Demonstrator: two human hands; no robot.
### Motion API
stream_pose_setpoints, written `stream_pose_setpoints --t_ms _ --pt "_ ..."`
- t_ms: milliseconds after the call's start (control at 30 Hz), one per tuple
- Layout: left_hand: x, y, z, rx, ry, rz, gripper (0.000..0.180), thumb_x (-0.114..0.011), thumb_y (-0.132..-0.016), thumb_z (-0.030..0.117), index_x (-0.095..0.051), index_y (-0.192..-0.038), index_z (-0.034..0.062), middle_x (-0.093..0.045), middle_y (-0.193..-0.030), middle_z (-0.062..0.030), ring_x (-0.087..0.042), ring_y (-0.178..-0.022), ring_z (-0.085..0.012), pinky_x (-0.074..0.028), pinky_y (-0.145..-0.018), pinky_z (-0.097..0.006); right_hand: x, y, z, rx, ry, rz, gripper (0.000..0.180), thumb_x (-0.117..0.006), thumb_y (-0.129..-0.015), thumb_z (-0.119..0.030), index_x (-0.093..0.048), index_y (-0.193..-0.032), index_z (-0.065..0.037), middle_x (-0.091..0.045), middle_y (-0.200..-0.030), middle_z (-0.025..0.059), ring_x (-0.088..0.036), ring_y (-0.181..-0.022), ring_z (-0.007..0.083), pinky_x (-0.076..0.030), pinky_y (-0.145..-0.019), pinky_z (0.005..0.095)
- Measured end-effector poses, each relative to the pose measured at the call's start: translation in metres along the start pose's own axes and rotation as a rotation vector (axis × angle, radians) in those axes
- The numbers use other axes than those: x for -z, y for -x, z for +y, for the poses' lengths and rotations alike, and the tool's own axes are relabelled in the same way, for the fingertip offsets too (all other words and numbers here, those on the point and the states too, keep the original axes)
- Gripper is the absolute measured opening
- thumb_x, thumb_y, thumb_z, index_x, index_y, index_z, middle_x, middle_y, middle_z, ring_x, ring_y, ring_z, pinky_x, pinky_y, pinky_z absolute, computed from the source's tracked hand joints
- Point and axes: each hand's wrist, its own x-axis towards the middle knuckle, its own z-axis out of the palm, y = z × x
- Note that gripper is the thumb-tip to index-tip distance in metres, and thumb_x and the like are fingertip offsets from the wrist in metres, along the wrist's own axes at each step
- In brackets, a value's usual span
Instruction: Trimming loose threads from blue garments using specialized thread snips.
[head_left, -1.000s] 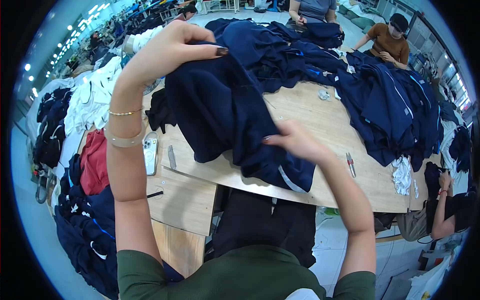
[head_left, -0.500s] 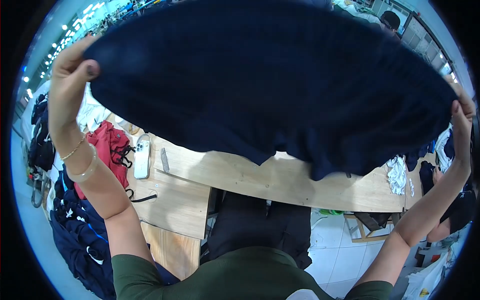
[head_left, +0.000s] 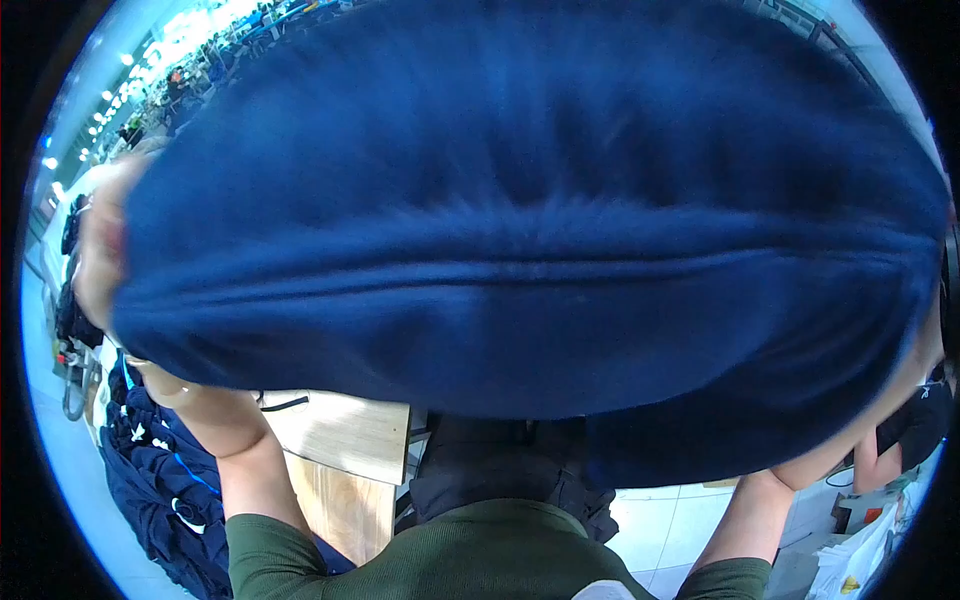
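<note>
A pair of navy shorts is held up spread wide in front of me and fills most of the view, its cloth blurred by motion. A long seam or fold runs across it from side to side. At its left edge my left hand, smeared by motion, is closed on the cloth. The right edge is pulled out by my right hand, which is almost wholly hidden behind the fabric; only the right forearm shows beside it.
Below the shorts a wooden table shows in part, with a black strap on it. A heap of dark navy garments lies at the left. Another person's arm is at the right, near white material.
The shorts have come closer and lower, with their cloth swung toward me, and now hide most of the table, the phone and the red garment. Both hands have moved down with them.
</note>
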Motion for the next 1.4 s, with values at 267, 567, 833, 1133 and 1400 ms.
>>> stream_pose_setpoints --t_ms 267,567,833,1133,1400 --pt "-0.145 0.138 -0.166 1.362 0.37 -0.405 0.01 -0.066 -0.092 0.011 -0.066 -0.092 0.0005 -0.068 -0.085 -0.0011 -0.062 -0.075 -0.0084 -0.05 -0.073 -0.023 -0.179 0.125 0.24 -0.733 0.08 -0.498 0.014 -0.062 -0.09 -0.015 -0.067 -0.096 -0.004 -0.066 -0.095 0.0033 -0.058 -0.089 0.0123 -0.046 -0.082 0.0263" --pt "-0.195 0.156 -0.187 0.958 -0.407 -0.465 0.025 -0.074 -0.085 0.015 -0.063 -0.1 -0.0027 -0.063 -0.084 -0.0103 -0.061 -0.076 -0.0181 -0.05 -0.071 -0.03 -0.115 0.247 0.265 -0.753 0.829 -0.141 0.022 -0.064 -0.086 -0.02 -0.064 -0.098 -0.002 -0.064 -0.095 0.0168 -0.061 -0.084 0.0323 -0.047 -0.075 0.0404" --pt "-0.261 0.139 -0.216 0.817 -0.296 -0.531 0.028 -0.074 -0.084 0.012 -0.064 -0.106 -0.0029 -0.064 -0.095 -0.0103 -0.061 -0.087 -0.0176 -0.05 -0.08 -0.029 -0.119 0.298 0.284 -0.918 0.854 -0.108 0.024 -0.071 -0.084 -0.014 -0.053 -0.087 0.0 -0.06 -0.088 0.0151 -0.054 -0.077 0.0322 -0.045 -0.076 0.0407" --pt "-0.269 0.113 -0.218 1.191 0.329 -0.483 0.011 -0.067 -0.09 0.006 -0.056 -0.09 0.0027 -0.059 -0.078 0.0031 -0.046 -0.069 -0.0015 -0.038 -0.064 -0.017 -0.167 0.269 0.215 -0.869 0.1 0.485 0.009 -0.057 -0.096 -0.007 -0.051 -0.101 -0.002 -0.056 -0.08 0.0029 -0.052 -0.068 0.007 -0.043 -0.056 0.024" --pt "-0.289 0.102 -0.18 1.276 0.739 -0.229 0.043 -0.063 -0.088 -0.005 -0.048 -0.128 0.0028 -0.064 -0.084 0.0004 -0.055 -0.074 -0.0005 -0.041 -0.066 -0.014 -0.29 0.238 0.157 -1.098 -0.603 0.05 0.015 -0.061 -0.095 -0.011 -0.061 -0.105 0.0 -0.068 -0.1 0.0087 -0.062 -0.091 0.0117 -0.048 -0.087 0.0244"
